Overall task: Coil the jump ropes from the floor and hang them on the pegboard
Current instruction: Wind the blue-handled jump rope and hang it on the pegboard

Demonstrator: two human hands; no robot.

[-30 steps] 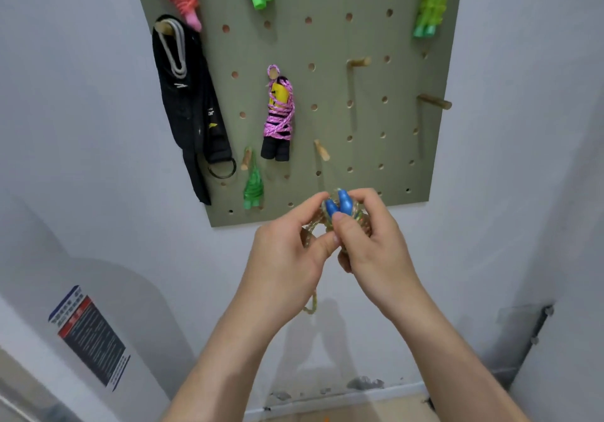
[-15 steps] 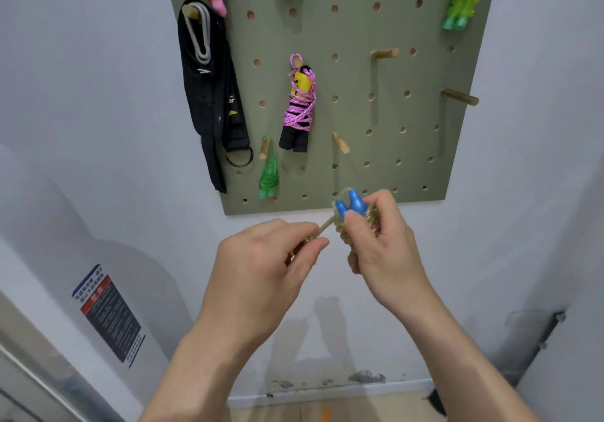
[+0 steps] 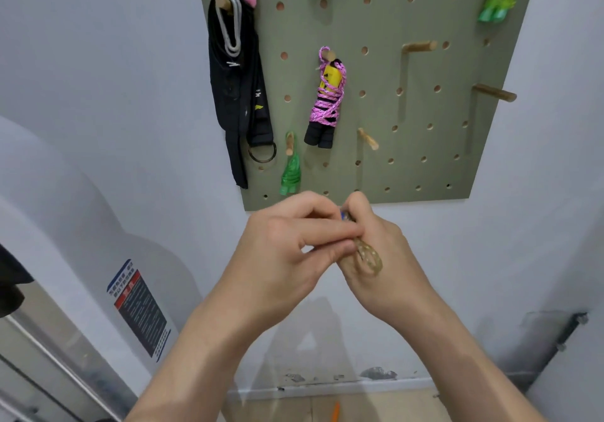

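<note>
Pegboard fills the wall at 12 o'clock. Below it, left hand and right hand both pinch the coiled rope. Best to pull the wrap tight, leaving a loop for the bare peg at 12 o'clock.

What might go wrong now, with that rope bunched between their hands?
The rope shows a loose loop poking out where the left hand and right hand meet; if the pinch slips, the coil may unravel. Reaching for the free peg could also bump the pink bundle hanging beside it.
</note>
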